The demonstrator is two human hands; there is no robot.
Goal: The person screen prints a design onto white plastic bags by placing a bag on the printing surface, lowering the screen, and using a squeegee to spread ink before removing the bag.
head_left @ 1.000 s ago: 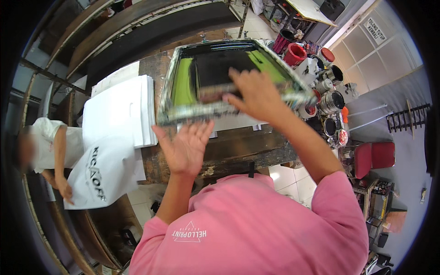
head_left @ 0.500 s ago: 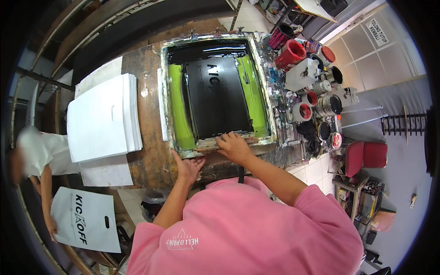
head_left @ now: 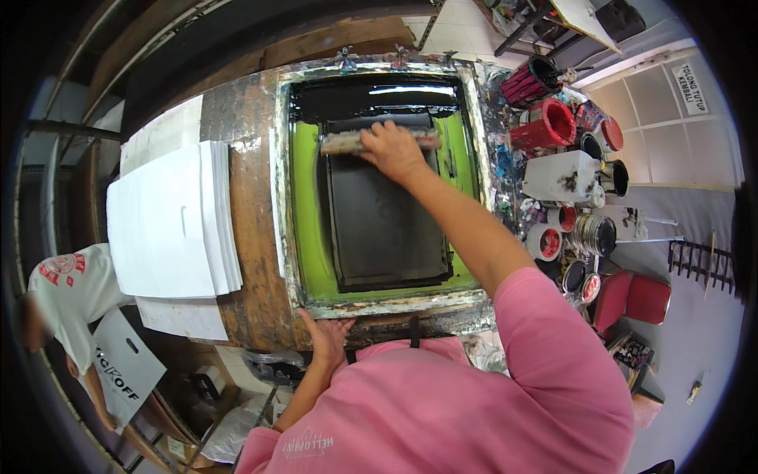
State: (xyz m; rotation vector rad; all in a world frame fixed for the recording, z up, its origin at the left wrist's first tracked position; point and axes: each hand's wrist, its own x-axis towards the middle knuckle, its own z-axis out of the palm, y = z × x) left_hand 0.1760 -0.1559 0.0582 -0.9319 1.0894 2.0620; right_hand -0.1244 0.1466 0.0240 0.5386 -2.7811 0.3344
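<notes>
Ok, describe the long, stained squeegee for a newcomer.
On the brown wooden table, find the rectangular green-and-black printing screen. Across its far part runs the stained squeegee, the only thing gripped by the pink-shirted person's right hand.

**Workshop around a worn wooden counter (head_left: 254,229)**

Off the left edge I make out metal-framed shelving (head_left: 75,129), sunk in shadow. Past the far edge my feed shows a long dark surface (head_left: 237,47); beyond the far right corner there is white tiled floor (head_left: 462,35) and a pale-topped table (head_left: 591,24). Well out from the right edge stands a frame of pale panes (head_left: 649,103); door or window, I can't tell. A bright strip runs along its top, and that side is far lighter. Farther round, I get a grey wall (head_left: 703,347), a black slatted rack (head_left: 701,267) and a red chair (head_left: 649,300) off the near right corner.
</notes>
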